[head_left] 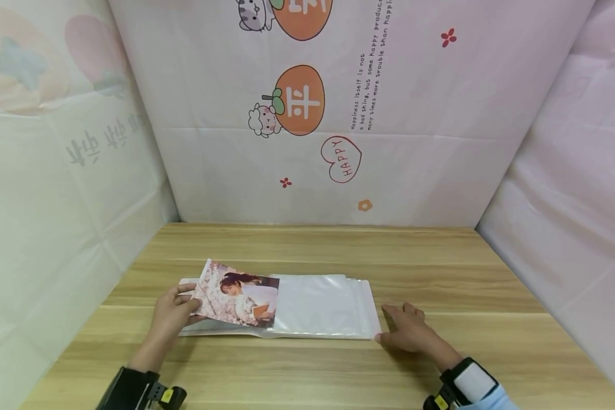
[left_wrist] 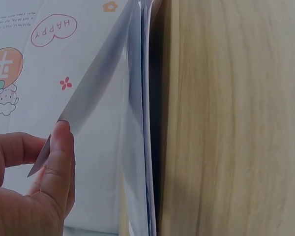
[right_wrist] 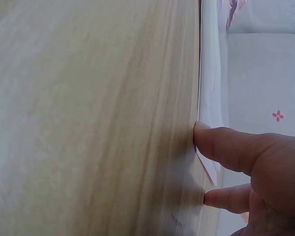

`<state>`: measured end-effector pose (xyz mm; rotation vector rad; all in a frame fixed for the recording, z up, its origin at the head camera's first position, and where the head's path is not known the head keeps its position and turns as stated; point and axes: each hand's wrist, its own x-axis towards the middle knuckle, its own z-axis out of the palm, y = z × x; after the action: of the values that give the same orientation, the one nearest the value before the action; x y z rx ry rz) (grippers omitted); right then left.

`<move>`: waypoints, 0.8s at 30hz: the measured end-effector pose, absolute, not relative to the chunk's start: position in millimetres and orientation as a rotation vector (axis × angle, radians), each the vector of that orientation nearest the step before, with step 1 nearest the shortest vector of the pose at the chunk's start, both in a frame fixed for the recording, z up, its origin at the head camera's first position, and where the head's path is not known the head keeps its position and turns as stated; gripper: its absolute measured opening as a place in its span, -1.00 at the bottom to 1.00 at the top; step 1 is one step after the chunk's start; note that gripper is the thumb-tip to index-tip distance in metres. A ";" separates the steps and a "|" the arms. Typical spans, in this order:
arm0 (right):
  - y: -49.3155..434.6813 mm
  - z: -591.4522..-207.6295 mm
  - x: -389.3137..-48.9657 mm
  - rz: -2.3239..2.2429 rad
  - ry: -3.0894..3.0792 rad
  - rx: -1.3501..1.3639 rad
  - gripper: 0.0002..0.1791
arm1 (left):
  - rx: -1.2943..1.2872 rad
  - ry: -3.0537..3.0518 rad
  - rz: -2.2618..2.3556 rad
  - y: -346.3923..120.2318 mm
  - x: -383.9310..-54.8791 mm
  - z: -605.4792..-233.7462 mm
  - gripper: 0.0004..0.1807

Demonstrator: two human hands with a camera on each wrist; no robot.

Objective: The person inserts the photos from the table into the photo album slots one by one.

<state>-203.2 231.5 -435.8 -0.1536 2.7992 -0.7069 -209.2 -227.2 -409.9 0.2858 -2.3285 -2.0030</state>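
Observation:
A photo print shows a person in white holding a book among pink blossoms. My left hand pinches its left edge between thumb and fingers. In the left wrist view, that end of the photo is raised and the sheet slopes down towards a white album. The album lies flat on the table, with glossy clear plastic over its white page. At its right edge, my right hand has its thumb on the near corner. The right index finger reaches down to the tabletop beside that corner.
The wood-grain table carries the album near its middle. A printed white sheet stands behind the table, and white cloth walls flank both sides. Dark wrist straps with small cameras sit on both arms.

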 end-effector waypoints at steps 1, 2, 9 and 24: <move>231.6 -435.7 -203.1 -0.708 2.800 -0.155 -0.18 | 0.274 -2.325 -2.005 -226.3 -209.6 -410.8 -0.54; 231.7 -435.6 -202.9 -0.707 2.802 -0.158 -0.18 | 0.261 -2.327 -2.000 -225.5 -210.2 -411.8 -0.55; 231.6 -436.1 -202.3 -0.705 2.815 -0.174 -0.18 | 0.276 -2.337 -1.994 -216.7 -213.1 -415.6 -0.57; 231.2 -437.0 -201.2 -0.712 2.816 -0.154 -0.18 | 0.235 -2.379 -2.035 -203.7 -215.7 -419.6 -0.62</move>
<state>-201.2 231.2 -437.0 -0.1541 2.8164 -0.7124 -215.7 -203.7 -419.6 0.2349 -2.3785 -2.0346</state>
